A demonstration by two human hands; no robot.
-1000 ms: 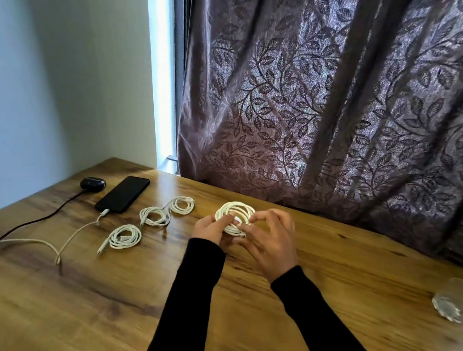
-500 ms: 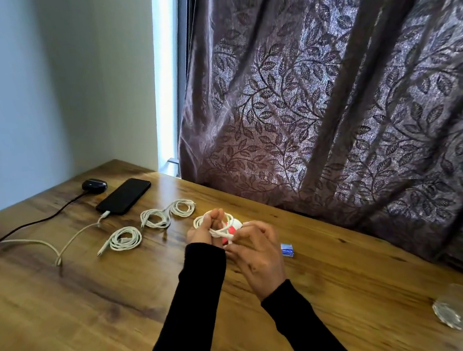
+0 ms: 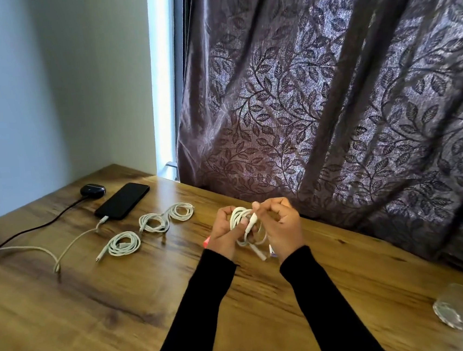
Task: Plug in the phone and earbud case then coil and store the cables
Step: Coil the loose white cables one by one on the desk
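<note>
My left hand (image 3: pixel 224 234) grips a coiled white cable (image 3: pixel 238 217) lifted above the wooden table (image 3: pixel 68 318). My right hand (image 3: pixel 282 227) pinches that cable's white plug end beside the coil. A black phone (image 3: pixel 122 200) lies at the back left with a white cable (image 3: pixel 70 244) plugged into it. A black earbud case (image 3: pixel 92 190) sits behind it with a black cable (image 3: pixel 32 228) attached. Two more white coils lie flat: one (image 3: pixel 123 243) near the phone cable, a double coil (image 3: pixel 166 217) beyond it.
A dark leaf-patterned curtain (image 3: pixel 331 109) hangs along the table's far edge. A clear glass object (image 3: pixel 458 313) sits at the right front. Small red (image 3: pixel 206 242) and blue bits show under my hands, mostly hidden. A pale wall (image 3: pixel 33 95) stands at the left.
The coil has been lifted off the table into both hands. My right hand moved from the coil's side to pinching its plug end, and both hands drew nearer to me.
</note>
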